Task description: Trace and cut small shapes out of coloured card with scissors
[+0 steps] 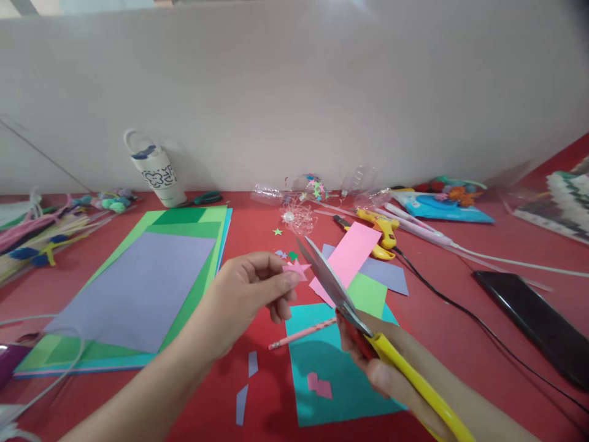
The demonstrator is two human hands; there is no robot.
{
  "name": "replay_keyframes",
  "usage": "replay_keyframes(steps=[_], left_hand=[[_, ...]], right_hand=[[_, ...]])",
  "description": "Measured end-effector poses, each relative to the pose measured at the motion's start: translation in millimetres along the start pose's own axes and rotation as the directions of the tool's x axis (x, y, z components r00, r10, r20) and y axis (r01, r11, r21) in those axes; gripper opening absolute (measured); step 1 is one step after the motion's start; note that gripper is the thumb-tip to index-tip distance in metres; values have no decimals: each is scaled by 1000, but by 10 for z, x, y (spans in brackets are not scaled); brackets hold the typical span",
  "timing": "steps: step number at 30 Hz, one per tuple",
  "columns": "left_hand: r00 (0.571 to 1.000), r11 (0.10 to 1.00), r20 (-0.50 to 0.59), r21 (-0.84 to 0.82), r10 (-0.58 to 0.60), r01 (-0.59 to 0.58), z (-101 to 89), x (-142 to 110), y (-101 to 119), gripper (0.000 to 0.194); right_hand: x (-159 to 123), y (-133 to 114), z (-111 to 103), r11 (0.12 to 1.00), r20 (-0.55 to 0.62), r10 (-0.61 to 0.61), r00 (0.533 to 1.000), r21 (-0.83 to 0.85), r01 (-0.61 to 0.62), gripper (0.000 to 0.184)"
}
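left hand (251, 288): pinches a small pink paper piece (297, 269) between thumb and fingertips, held up off the table, just over the near edge of the loose paper sheets
right hand (384, 362): closed around the yellow handle of the scissors (343, 301), fingers through the loop; grip is firm from what shows, palm side hidden
scissors: blades point up and away toward the pink piece, tips right at its edge; blades look nearly shut, can't tell if paper sits between them
pink paper piece: spiky outline, looks star-like; mid-air between both hands, not resting on anything
step: trimming the pink piece, judging by blade tip at its edge and small pink offcuts (319, 387) lying on the teal sheet (338, 380) below
next move needs: my read only, blades opened, piece turned in the pinch so an uncut edge faces the blades, fingertips kept clear of the tips
under the hands: teal sheet, green sheet (368, 293), pink strip (350, 255), pencil (301, 334) lying across the teal sheet's edge
left of it: stack of green and lilac paper (138, 288)
far side: glue gun (380, 227) with black cord, paper cup (159, 172)
table (460, 325): red
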State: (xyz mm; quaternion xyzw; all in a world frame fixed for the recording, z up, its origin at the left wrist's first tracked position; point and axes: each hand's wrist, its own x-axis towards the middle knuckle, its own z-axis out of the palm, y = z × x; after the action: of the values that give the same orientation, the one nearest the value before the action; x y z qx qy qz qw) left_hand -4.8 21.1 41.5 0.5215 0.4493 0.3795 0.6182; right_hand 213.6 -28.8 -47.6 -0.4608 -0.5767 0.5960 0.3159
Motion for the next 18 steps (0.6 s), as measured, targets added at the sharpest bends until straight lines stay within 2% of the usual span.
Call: replay_keyframes(steps=[2, 4, 8, 10, 13, 16, 18], left_hand=[[1000, 1000, -17, -4, 18, -18, -34, 2, 17, 18], [999, 999, -9, 14, 31, -31, -53, -2, 35, 16], [999, 999, 33, 38, 18, -19, -5, -31, 31, 13], [998, 999, 66, 29, -16, 14, 78, -44, -33, 13], [982, 991, 146, -34, -122, 128, 243, -53, -206, 11], [953, 975, 237, -68, -188, 209, 357, -58, -355, 19], [939, 973, 272, -33, -209, 226, 370, -64, -377, 23]], right_hand=[[34, 104, -6, 999, 62, 45, 997, 7, -46, 41], [31, 104, 15, 999, 38, 33, 999, -4, -33, 41], [-64, -184, 90, 999, -65, -19, 998, -30, 17, 40], [-112, -352, 134, 999, -132, -3, 991, -46, -4, 40], [-145, -484, 207, 1000, -198, 23, 980, 3, -22, 34], [-133, -461, 258, 996, -330, 82, 941, 49, -70, 23], [-109, -396, 258, 993, -350, 118, 929, 22, -118, 21]])
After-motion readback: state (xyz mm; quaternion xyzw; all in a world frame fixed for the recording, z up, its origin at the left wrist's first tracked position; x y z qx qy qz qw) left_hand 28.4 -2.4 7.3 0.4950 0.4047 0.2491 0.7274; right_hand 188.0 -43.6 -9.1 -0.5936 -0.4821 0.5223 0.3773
